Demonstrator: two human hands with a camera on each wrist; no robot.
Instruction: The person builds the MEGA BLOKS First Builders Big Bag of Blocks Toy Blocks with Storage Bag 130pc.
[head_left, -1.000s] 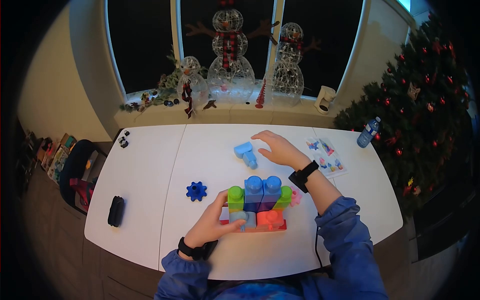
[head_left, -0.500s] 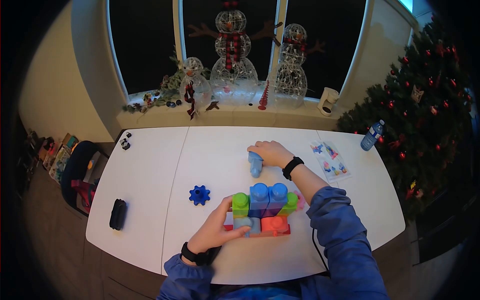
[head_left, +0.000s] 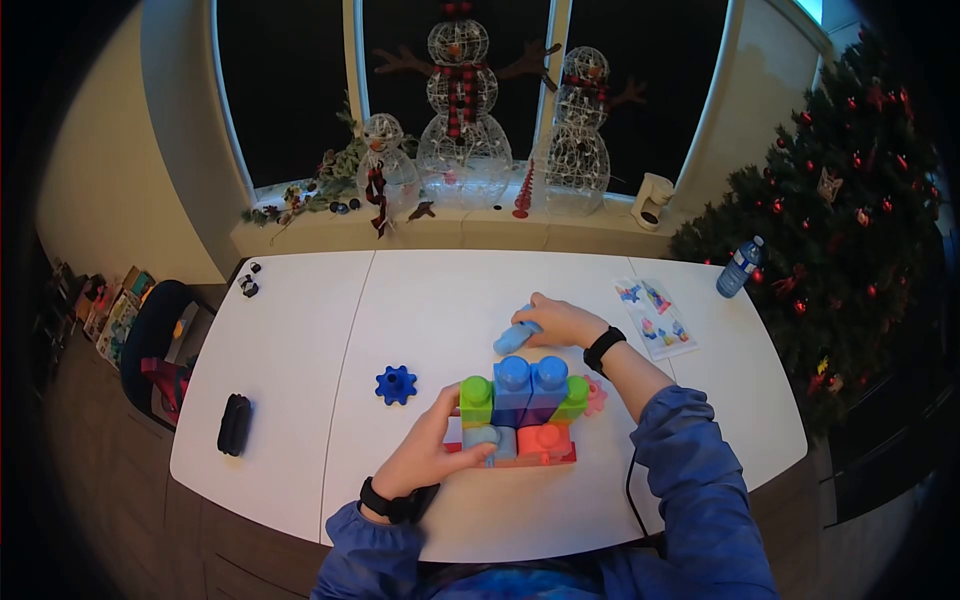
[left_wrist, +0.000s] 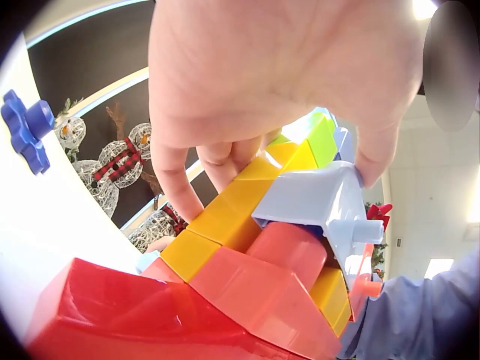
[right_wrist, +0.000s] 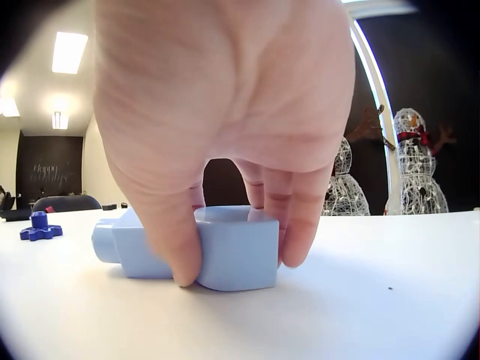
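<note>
On the white table (head_left: 290,480) stands a stack of toy building blocks (head_left: 530,395), with green and blue blocks on top, yellow ones between and a red base. My left hand (head_left: 425,455) holds its left side, the thumb over a pale blue block (left_wrist: 307,191) and the other fingers behind against yellow blocks (left_wrist: 225,214). Farther back, my right hand (head_left: 568,325) grips a light blue toy piece (right_wrist: 236,251) between thumb and fingers, low at the table surface. Its studded end (head_left: 512,340) points toward the lower left; the palm hides part of it from above.
A dark blue gear (head_left: 396,385) lies left of the stack, and a pink gear (head_left: 595,396) shows partly behind its right side. Also on the table are a black case (head_left: 234,425), a picture sheet (head_left: 656,318), a water bottle (head_left: 740,267) and a dark cable (head_left: 632,490).
My right hand has come down from beside the light blue piece and taken hold of it. The piece has turned and shifted to the right. My left hand keeps its hold on the stack.
</note>
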